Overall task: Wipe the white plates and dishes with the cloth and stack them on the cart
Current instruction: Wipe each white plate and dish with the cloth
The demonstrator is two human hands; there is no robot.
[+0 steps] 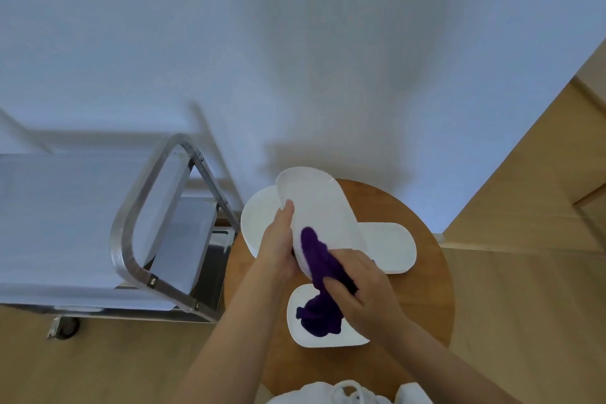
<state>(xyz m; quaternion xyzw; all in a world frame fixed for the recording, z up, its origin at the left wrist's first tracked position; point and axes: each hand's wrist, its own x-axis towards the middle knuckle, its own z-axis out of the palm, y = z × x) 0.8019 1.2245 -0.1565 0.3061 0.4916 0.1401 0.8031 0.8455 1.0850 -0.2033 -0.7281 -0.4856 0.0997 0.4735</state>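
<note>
My left hand [278, 246] grips the near left edge of a long white oval dish [323, 207], holding it tilted above the round wooden table [426, 298]. My right hand [357, 285] holds a purple cloth [319, 285] bunched against the dish's near end; the cloth's tail hangs down. Under the lifted dish lie a round white plate [255, 216] on the left, an oblong white dish [390, 246] on the right and a small white dish [298, 325] at the front, partly covered by the cloth.
A metal cart [144, 207] with a tubular handle and pale shelves stands left of the table, its top shelf [65, 223] bare. A white wall is behind, wooden floor around. White fabric [344, 393] shows at the bottom edge.
</note>
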